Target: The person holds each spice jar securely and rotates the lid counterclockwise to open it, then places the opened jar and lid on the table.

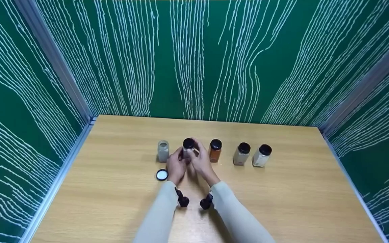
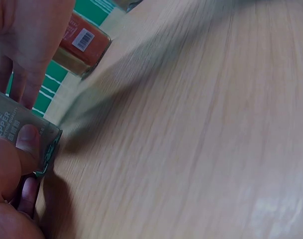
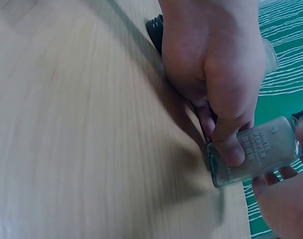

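Both hands hold a clear square-sided glass jar (image 3: 260, 149) lettered "WHITE PEPPER", with a black lid (image 1: 188, 143). The jar stands upright, its base close to the tabletop. My left hand (image 1: 177, 166) grips its lower part, thumb (image 3: 230, 152) pressed on the label side. Higher up, my right hand (image 1: 202, 163) has its fingers around the jar by the neck and lid; part of this grip is cut off in the right wrist view. Left of the hands is a lidless jar (image 1: 163, 152). Its round black lid (image 1: 162, 174) lies white inside up, near the left wrist.
Right of the hands stands a black-lidded jar of orange-red powder (image 1: 215, 151). Farther right are two pale black-lidded jars, one nearer (image 1: 241, 154) and one at the row's end (image 1: 261, 156). Green panels (image 1: 162, 67) with white lines enclose the wooden table (image 1: 292, 202).
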The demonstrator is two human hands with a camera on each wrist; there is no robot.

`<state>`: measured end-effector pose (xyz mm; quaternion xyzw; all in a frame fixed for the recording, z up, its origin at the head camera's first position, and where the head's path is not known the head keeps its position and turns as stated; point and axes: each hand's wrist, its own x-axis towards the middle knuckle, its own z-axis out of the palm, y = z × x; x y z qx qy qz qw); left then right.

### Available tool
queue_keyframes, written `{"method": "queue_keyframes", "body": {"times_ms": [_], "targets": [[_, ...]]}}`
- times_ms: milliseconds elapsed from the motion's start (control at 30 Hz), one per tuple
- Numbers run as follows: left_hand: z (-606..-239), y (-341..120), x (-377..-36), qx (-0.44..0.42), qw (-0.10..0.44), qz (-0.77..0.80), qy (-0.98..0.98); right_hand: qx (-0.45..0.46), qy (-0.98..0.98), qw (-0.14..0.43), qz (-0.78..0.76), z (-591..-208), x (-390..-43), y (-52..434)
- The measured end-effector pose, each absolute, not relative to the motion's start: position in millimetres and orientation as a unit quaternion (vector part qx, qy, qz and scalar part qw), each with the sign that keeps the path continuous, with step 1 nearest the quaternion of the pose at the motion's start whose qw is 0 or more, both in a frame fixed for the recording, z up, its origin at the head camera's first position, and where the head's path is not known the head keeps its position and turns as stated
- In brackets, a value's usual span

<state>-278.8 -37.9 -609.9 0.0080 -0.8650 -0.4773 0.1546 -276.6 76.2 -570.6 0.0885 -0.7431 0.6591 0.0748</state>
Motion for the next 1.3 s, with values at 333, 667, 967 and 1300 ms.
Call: {"method": "queue_keyframes", "body": {"times_ms": [333, 667, 967, 1300], "targets": [[-607.8, -38.2, -277.3, -0.008, 0.173, -0.463, -0.869, 0.052, -0.722, 0.108, 0.682, -571.0, -279.5, 71.1], [-606.1, -39.6, -278.8, 0.002, 0.159, -0.475, -0.866, 0.074, -0.746, 0.08, 0.657, -569.4, -282.8, 75.8], [-605.3, -39.1, -277.6, 0.015, 0.151, -0.471, -0.869, 0.056, -0.733, 0.086, 0.673, -568.6, -280.0, 71.9], [-608.7, -39.2, -280.4, 0.009, 0.154, -0.471, -0.869, 0.038, -0.747, 0.12, 0.653, -573.4, -281.8, 66.5]]}}
